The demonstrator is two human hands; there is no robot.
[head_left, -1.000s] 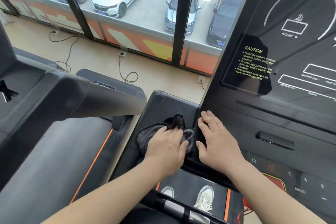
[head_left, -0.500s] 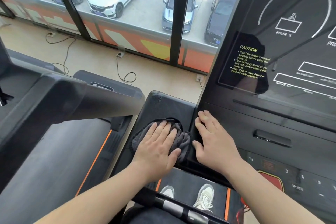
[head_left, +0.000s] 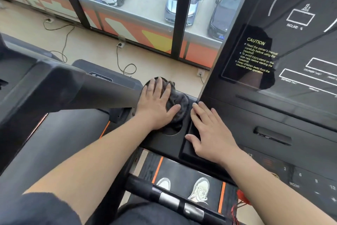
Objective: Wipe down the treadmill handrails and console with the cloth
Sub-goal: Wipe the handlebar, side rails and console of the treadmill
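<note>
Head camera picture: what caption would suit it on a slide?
Left hand presses a grey cloth on the treadmill's side tray; right hand rests flat beside it.

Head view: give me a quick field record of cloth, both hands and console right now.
cloth: dark grey cloth, bunched on the black side tray
left hand: left hand flat on the cloth, fingers spread
right hand: right hand flat on the console edge, holding nothing
console screen: dark, CAUTION text visible
</note>
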